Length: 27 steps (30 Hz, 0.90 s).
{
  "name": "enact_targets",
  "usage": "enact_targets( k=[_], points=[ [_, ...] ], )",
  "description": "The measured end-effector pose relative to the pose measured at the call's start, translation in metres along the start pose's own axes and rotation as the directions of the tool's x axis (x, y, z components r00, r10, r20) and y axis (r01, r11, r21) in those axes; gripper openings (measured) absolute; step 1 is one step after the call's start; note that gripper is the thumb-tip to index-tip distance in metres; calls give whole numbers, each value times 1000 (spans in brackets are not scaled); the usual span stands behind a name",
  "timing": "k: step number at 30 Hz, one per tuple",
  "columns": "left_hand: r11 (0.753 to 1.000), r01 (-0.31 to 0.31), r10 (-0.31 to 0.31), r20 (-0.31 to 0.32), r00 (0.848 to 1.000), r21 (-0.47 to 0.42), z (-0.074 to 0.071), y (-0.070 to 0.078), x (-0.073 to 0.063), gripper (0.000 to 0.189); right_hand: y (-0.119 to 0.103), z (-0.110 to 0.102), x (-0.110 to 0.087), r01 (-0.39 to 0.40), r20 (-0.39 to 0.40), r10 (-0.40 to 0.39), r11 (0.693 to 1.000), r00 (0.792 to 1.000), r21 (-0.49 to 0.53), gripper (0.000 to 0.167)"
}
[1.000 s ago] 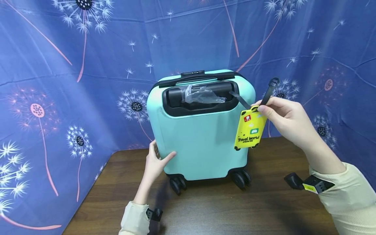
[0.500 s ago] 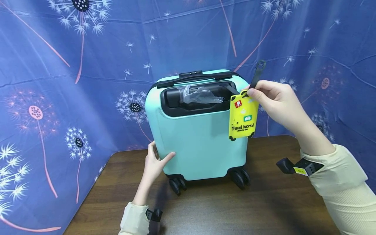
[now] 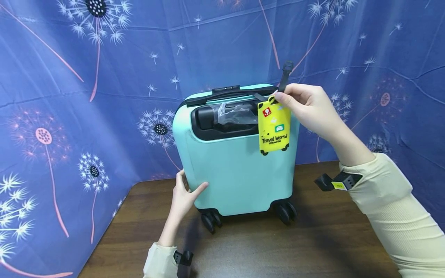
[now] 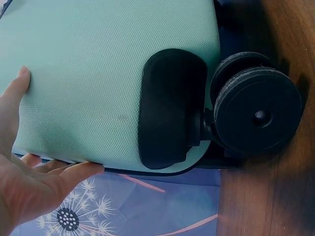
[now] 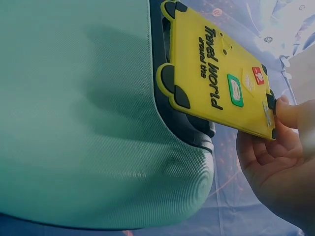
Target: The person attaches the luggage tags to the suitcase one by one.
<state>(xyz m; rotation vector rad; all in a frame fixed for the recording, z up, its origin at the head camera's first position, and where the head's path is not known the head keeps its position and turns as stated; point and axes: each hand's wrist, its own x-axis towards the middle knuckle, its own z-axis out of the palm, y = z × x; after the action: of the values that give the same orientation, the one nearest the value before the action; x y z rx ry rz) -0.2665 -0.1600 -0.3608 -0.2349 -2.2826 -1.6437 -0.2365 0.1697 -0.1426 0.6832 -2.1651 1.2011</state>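
Note:
A mint-green suitcase [image 3: 240, 173] stands upright on its black wheels [image 4: 258, 110]. At its lower left side my left hand [image 3: 182, 197] holds it, thumb on the front face and fingers along the side. My right hand [image 3: 313, 110] pinches a yellow luggage tag [image 3: 274, 133] at its top end. The tag hangs in front of the recess's right part, its black buckle strap [image 3: 286, 75] sticking up above my fingers. In the right wrist view the tag's printed face [image 5: 216, 69] shows, close to the suitcase's top corner.
Clear plastic wrap [image 3: 236, 114] covers part of the black pull handle [image 3: 205, 117] in the recess. A black carry handle and a lock [image 3: 226, 89] are on top. Under the suitcase is a brown wooden table [image 3: 257, 251]; a blue dandelion-print cloth [image 3: 222, 46] hangs behind.
My right hand has moved left and up with the luggage tag, from beside the suitcase to in front of its recess. The left hand keeps its place on the suitcase's side.

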Motion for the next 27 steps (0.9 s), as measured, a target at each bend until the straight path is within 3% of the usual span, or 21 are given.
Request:
enact_targets(
  k=[14, 27],
  points=[
    [1000, -5, 5, -10, 1000, -3, 1, -1, -1, 79, -2, 15, 21, -19, 18, 19, 1000, 1000, 7, 26],
    [1000, 5, -5, -19, 1000, 17, 1, 0, -3, 82, 0, 21, 41, -33, 141, 38, 999, 989, -35, 28]
  ],
)
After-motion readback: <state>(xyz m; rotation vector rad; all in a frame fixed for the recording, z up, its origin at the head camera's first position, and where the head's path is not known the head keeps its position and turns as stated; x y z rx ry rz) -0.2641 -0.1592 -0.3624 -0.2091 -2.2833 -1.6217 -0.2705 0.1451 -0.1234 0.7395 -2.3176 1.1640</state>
